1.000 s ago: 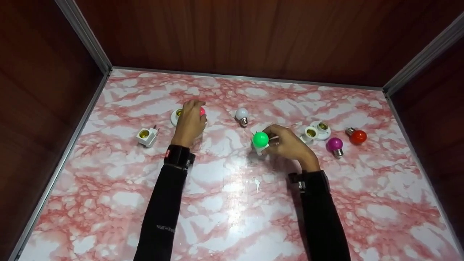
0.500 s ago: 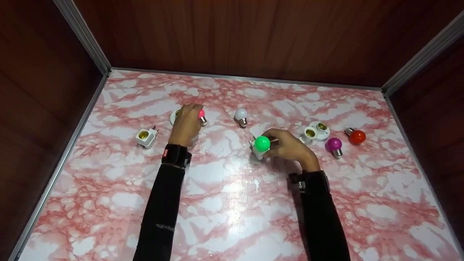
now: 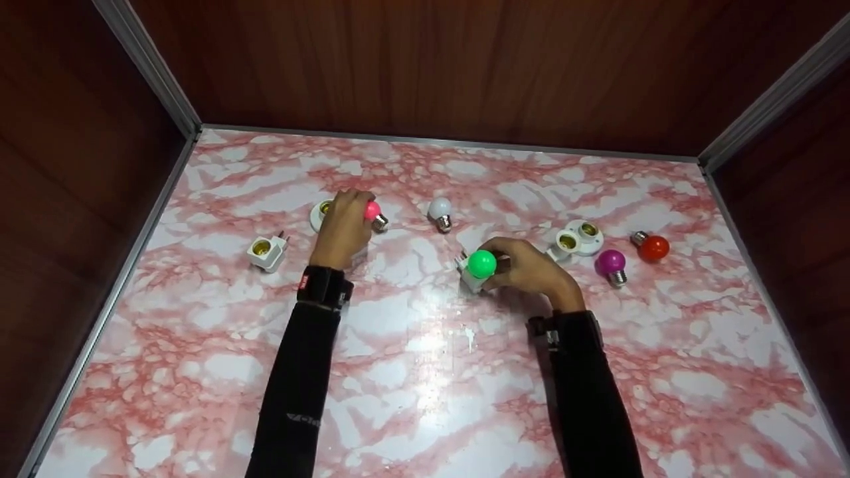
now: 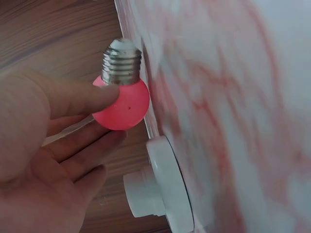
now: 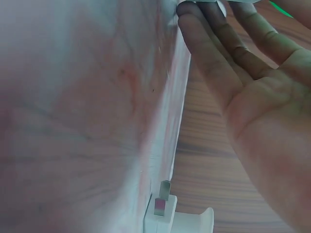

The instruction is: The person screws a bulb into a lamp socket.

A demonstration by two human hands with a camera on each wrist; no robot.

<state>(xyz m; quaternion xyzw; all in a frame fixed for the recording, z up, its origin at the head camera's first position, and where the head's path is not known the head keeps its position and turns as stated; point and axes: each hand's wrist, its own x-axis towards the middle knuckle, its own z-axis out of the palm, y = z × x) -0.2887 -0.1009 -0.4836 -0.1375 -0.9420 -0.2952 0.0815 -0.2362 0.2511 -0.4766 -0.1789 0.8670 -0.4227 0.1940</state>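
My left hand (image 3: pixel 342 231) pinches a pink light bulb (image 4: pixel 127 106) between thumb and fingers; its metal screw base (image 4: pixel 121 63) points away from the palm. Right beside that hand, a round white lamp holder (image 4: pixel 170 182) sits on the table, partly covered by the hand in the head view. In my right hand (image 3: pixel 528 267) is a white plug-in lamp socket (image 3: pixel 471 284), gripped from its right side, its prongs pointing to the upper left. A green bulb (image 3: pixel 482 264) stands upright in it. The right wrist view shows the fingers reaching up to the socket's edge.
A white bulb (image 3: pixel 439 210) lies between the hands. Another plug-in socket (image 3: pixel 264 255) stands at left. On the right are a third plug-in socket (image 3: pixel 566 243), a round holder (image 3: pixel 593 242), a purple bulb (image 3: pixel 610 261) and a red bulb (image 3: pixel 655 248). Dark wooden walls (image 3: pixel 425 73) enclose the table.
The pink bulb has turned in my left hand, so its screw base now shows. My right hand has shifted slightly towards me with the green bulb and socket, whose prongs have come into view.
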